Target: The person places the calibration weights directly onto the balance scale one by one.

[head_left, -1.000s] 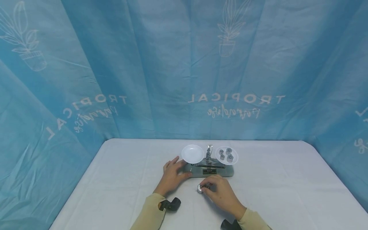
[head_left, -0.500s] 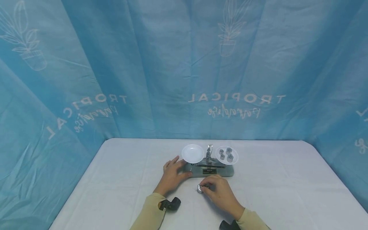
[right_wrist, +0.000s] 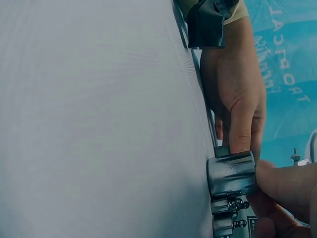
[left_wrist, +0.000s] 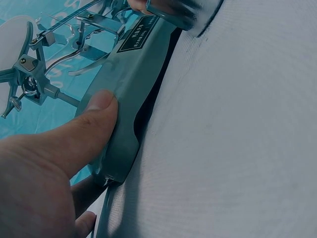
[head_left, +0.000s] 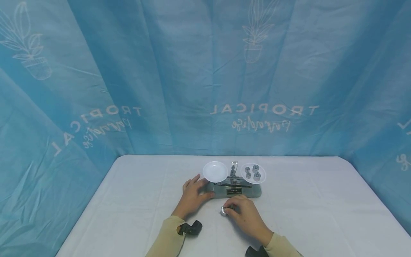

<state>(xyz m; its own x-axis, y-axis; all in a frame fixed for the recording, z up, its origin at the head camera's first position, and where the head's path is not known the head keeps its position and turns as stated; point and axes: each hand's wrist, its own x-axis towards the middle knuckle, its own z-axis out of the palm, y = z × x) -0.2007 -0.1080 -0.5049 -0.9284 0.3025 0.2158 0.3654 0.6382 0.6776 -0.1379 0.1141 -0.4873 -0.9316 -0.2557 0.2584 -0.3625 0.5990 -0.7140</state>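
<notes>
Just beyond your two hands, on the white-covered table (head_left: 321,214), sits a balance scale (head_left: 234,191) with a grey-green base. Your left hand (head_left: 192,196) grips the left end of that base, thumb laid over its front edge and the other fingers reaching round behind. Just past those fingers is a shallow white pan (head_left: 215,172), and farther off, beyond your right hand (head_left: 245,216), is a second white pan (head_left: 262,173) bearing four small metal weights (head_left: 257,176). The scale's metal stand rises between the pans. Your right hand pinches a large shiny weight (right_wrist: 232,173), thumb against its top; this cylinder stands on the table in front of the scale, to the right of your left hand and apart from it. Beside it, under your right hand, two smaller weights (right_wrist: 223,226) with knobs stand in a row, largely hidden from the head view. At your left wrist sits a black wrist camera (head_left: 190,228), by the end of a tan sleeve (head_left: 167,237). Past both hands and the table's far edge hangs a blue curtain (head_left: 179,78) printed with plant outlines and mirror-reversed lettering.
</notes>
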